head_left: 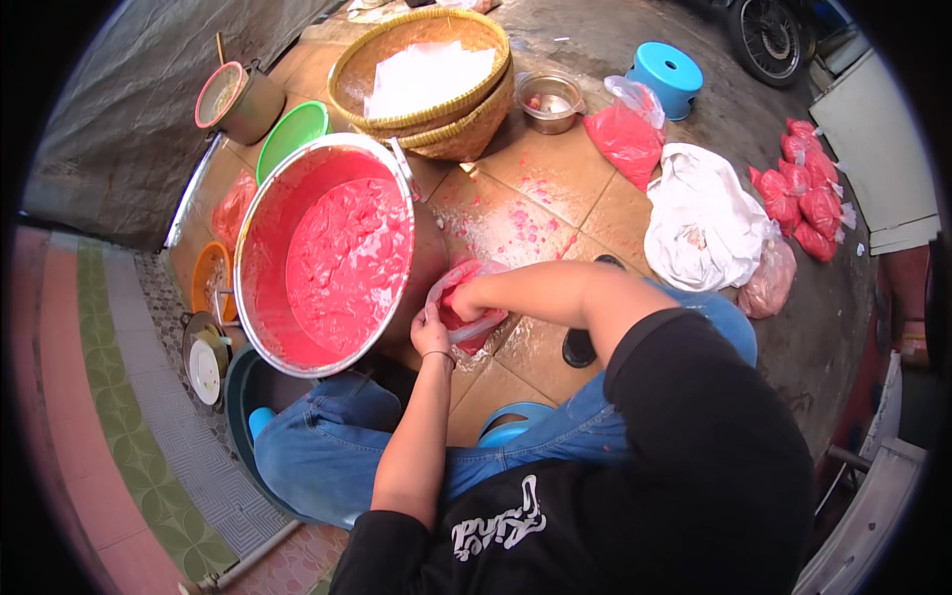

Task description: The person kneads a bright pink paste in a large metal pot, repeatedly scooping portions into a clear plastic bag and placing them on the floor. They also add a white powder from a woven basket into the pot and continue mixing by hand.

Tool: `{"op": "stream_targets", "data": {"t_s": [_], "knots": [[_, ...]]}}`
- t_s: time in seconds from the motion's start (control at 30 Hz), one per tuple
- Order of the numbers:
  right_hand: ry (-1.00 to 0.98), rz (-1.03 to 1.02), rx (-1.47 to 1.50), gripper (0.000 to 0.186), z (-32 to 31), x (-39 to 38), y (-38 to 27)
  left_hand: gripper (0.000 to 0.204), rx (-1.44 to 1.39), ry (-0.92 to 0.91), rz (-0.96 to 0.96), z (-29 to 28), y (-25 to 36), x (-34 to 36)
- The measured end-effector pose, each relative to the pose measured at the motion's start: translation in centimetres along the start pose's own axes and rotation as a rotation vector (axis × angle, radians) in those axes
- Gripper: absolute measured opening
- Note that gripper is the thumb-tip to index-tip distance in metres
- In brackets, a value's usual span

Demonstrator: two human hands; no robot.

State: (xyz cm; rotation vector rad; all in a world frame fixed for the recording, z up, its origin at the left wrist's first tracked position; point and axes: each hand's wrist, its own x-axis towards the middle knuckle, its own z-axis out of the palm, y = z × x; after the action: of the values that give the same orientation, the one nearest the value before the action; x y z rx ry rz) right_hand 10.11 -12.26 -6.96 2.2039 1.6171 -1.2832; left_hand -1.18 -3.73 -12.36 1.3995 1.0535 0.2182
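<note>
My left hand (429,334) grips the rim of a clear plastic bag (482,329) that has pink-red contents. My right hand (465,299) reaches down inside the bag's mouth, its fingers hidden by the plastic and the pink stuff. Just left of the bag stands a large metal pot (260,260), tilted toward me. Thick, wet, bright pink mixture (349,268) lies in it, and pink smears coat its inner wall.
Stacked woven baskets (483,117) holding white sheets stand beyond the pot, beside a small metal pot (551,121). A filled pink bag (627,139), blue stool (666,74), white cloth sack (697,223) and several tied pink bags (819,207) lie rightward. Pink splashes wet the tiles (535,198).
</note>
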Motion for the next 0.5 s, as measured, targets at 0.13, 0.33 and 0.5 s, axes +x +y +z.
{"op": "stream_targets", "data": {"t_s": [0.13,0.33,0.5], "knots": [[0.122,-0.077,0.002,0.036,-0.5,-3.4,3.2,0.034,-0.076,-0.155,-0.022,1.6,1.8,-0.2],[0.524,-0.379,0.329,0.03,-1.9,-7.8,9.2,0.033,0.072,-0.162,0.062,2.0,2.5,1.2],[0.603,-0.223,0.476,0.025,3.9,-9.3,18.5,0.03,0.033,-0.19,0.076,3.6,5.8,-0.8]]}}
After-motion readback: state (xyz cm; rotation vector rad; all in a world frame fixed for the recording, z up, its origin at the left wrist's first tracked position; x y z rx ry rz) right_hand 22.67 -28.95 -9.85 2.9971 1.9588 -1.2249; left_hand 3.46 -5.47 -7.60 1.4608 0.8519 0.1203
